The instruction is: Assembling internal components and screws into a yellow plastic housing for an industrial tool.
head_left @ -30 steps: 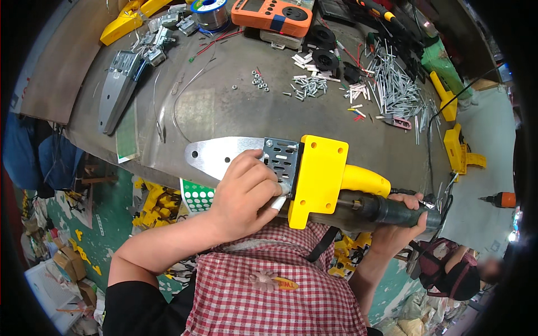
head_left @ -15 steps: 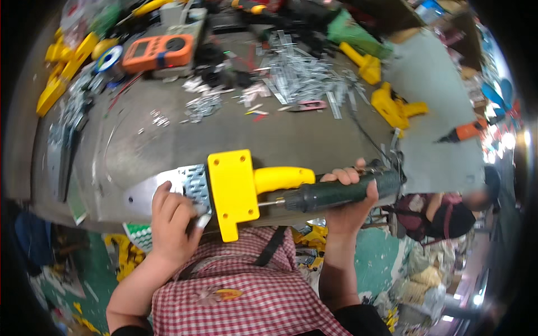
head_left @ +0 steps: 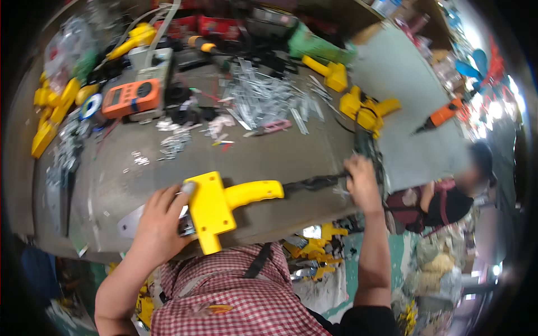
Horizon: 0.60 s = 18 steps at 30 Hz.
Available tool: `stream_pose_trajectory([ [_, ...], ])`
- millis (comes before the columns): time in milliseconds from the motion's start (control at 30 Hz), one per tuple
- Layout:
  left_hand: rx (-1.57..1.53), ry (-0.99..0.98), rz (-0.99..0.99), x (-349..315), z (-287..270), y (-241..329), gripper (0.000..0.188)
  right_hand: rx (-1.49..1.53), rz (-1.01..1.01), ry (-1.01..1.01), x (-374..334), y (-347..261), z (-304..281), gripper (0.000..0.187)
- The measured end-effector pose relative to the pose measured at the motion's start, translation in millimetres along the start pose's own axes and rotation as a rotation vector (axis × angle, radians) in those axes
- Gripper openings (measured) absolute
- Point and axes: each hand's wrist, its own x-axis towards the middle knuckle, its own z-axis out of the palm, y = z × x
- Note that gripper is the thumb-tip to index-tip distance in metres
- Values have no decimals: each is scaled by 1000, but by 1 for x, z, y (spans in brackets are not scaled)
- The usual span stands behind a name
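My left hand grips a yellow plastic tool housing by the metal plate at its left end, fingers curled over it. The housing's handle points right, and a twisted black cord runs from it to my right hand. That hand is blurred, its fingers curled at the table's right side. It lies between the cord's end and a dark green electric screwdriver, which points away from me. Which of the two it holds, I cannot make out.
Beyond lie a heap of metal strips, small metal parts, an orange multimeter and a solder spool. Yellow housings sit at the far right. An orange-handled tool is on the grey board. A person is at right.
The electric screwdriver has left the yellow housing and swung to point away at the right. My right hand moved right. The housing shifted left and nearer, and my left hand covers more of its plate.
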Motion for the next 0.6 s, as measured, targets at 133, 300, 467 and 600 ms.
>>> stream_pose_trajectory([
  [133, -257, -80, -98, 2, -32, 2, 89, 332, 207, -69, 11, -45, -19, 16],
  [300, -1111, -58, -296, -47, -39, -23, 86, 943, 66, -407, 63, -175, -2, 21],
  [467, -871, 171, -533, -76, -49, -51, 75, 1431, 55, -289, 196, -272, 0, 16],
  [600, -1122, 717, -261, -49, -37, -60, 79, 1320, -55, -20, 275, -302, 20, 20],
])
